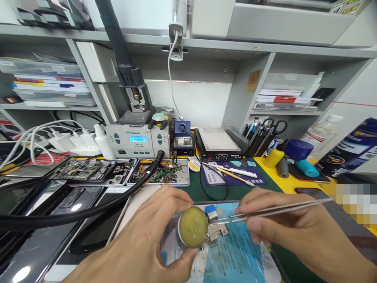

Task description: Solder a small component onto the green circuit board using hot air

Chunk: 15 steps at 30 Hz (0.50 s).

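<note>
My left hand (147, 232) grips a jar (193, 227) of yellow paste while my right (273, 224) holds tweezers (265, 212) at its rim, above a blue mat (235, 247); at far left stands a soldering station (138, 139).

The tweezers (282, 209) look like smooth metal; left of them, the jar (171, 241) is clear glossy plastic or glass, its yellowish contents (193, 227) shiny.

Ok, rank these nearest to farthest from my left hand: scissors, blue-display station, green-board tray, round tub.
1. Round tub: held in the left hand.
2. Green-board tray: beyond the hand.
3. Blue-display station: behind the tray, left.
4. Scissors: among pens, far right.
</note>
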Each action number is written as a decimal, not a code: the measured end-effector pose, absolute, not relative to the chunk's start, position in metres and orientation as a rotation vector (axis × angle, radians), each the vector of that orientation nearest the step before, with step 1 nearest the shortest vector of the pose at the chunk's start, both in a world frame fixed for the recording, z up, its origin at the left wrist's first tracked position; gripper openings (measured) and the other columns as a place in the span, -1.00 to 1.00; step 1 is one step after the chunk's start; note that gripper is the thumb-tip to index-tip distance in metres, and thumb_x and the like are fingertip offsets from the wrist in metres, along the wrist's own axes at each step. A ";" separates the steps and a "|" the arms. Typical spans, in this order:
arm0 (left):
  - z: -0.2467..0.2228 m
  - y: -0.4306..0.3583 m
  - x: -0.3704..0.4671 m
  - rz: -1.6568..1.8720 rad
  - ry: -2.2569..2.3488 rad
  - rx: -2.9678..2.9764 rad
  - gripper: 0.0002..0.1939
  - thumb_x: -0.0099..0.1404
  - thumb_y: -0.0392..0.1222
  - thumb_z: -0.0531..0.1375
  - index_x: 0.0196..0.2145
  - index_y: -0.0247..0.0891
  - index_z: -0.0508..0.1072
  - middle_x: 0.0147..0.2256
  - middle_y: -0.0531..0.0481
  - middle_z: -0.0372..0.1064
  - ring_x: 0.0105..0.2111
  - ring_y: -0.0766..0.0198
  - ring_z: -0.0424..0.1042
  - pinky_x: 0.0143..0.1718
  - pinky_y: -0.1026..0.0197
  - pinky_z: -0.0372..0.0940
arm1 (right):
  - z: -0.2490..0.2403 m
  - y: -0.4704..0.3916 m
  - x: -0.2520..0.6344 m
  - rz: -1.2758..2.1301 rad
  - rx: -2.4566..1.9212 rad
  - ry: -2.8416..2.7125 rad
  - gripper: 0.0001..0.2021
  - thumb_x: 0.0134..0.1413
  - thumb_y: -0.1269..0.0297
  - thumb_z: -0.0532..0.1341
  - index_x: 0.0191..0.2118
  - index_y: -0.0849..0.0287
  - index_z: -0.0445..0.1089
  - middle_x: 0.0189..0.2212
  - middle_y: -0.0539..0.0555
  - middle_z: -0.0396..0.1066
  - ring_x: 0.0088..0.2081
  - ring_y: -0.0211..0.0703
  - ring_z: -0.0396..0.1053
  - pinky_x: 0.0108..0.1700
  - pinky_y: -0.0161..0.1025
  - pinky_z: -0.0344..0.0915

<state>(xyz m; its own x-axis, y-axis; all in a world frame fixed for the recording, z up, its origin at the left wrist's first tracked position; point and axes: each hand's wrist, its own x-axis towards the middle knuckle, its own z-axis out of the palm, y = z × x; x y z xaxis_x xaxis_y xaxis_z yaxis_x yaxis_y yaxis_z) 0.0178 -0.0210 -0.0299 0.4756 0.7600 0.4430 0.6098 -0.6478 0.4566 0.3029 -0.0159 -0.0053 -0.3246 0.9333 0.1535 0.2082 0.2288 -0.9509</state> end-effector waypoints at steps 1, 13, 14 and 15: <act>-0.031 -0.021 0.018 0.934 1.187 2.486 -0.44 0.11 -0.25 0.31 0.02 0.01 0.21 0.01 0.03 0.34 0.03 0.14 0.42 0.04 0.15 0.39 | -0.006 -0.017 0.301 1.103 -1.069 -1.749 -0.89 0.12 0.28 0.43 -0.21 -0.07 0.66 -0.27 0.03 0.57 -0.43 -0.18 0.50 -0.44 -0.36 0.49; -0.032 -0.028 0.019 0.972 1.174 2.456 -0.45 0.13 -0.22 0.35 0.01 0.00 0.22 -0.01 0.04 0.37 0.04 0.18 0.42 0.06 0.17 0.40 | -0.007 -0.022 0.288 0.816 -0.954 -1.874 -0.79 0.03 0.25 0.48 -0.21 -0.27 0.67 -0.32 0.02 0.66 -0.31 0.02 0.61 -0.33 -0.26 0.59; -0.031 -0.028 0.020 0.977 1.165 2.445 -0.45 0.12 -0.22 0.36 0.01 0.00 0.22 -0.02 0.03 0.37 0.03 0.16 0.42 0.04 0.16 0.41 | -0.007 -0.022 0.288 0.807 -0.955 -1.870 -0.79 0.02 0.24 0.49 -0.21 -0.27 0.68 -0.32 0.02 0.67 -0.31 0.04 0.62 -0.32 -0.24 0.60; -0.031 -0.028 0.020 0.968 1.166 2.431 -0.44 0.11 -0.22 0.36 0.01 -0.01 0.23 -0.02 0.02 0.37 0.03 0.15 0.42 0.02 0.15 0.42 | -0.007 -0.022 0.288 0.796 -0.955 -1.867 -0.79 0.01 0.24 0.49 -0.22 -0.26 0.68 -0.33 0.03 0.67 -0.31 0.05 0.62 -0.32 -0.23 0.60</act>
<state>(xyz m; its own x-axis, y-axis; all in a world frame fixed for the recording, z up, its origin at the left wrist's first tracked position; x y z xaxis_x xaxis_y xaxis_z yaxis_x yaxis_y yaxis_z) 0.0196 -0.0278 -0.0311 0.4510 0.7701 0.4511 0.5850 -0.6368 0.5022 0.2875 -0.0220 -0.0074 -0.3288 0.8528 0.4057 0.2975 0.5012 -0.8126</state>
